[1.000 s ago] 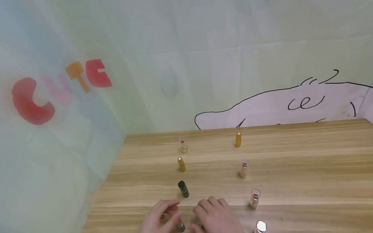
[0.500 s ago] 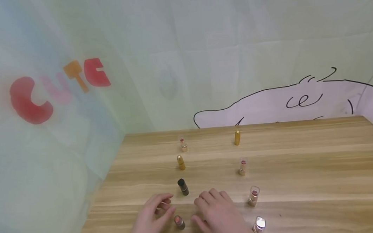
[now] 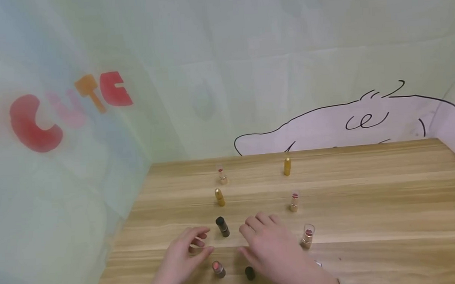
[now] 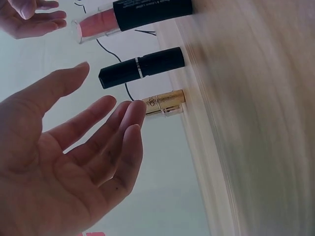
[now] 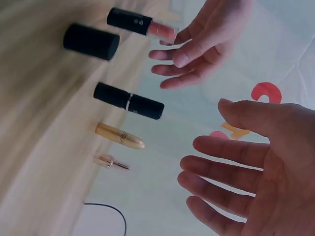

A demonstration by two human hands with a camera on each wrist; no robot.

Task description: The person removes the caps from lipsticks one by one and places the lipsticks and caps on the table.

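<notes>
An uncapped lipstick (image 3: 218, 269) with a coral tip and dark tube stands on the table between my hands. Just left of it, my left hand (image 3: 179, 259) is spread with slightly bent fingers and touches nothing. On the other side, my right hand (image 3: 273, 250) hovers with relaxed fingers, holding nothing; the right wrist view shows its bare palm. A black lipstick cap (image 3: 250, 273) stands by the right hand's thumb side, and appears whole in the right wrist view as a black cylinder (image 5: 91, 42). Beyond the uncapped one, a capped black lipstick (image 3: 222, 227) stands upright.
Further back in the left row stand a gold lipstick (image 3: 219, 197) and a clear-capped lipstick (image 3: 222, 175). The right row has a gold lipstick (image 3: 287, 166) and clear-capped lipsticks (image 3: 294, 201), (image 3: 307, 236); my right arm mostly hides another. Curtains border the wooden table (image 3: 369, 194).
My left hand has drawn back leftward from the uncapped lipstick, baring its coral tip. My right hand has lifted and moved forward, and the black cap has come into view beside it.
</notes>
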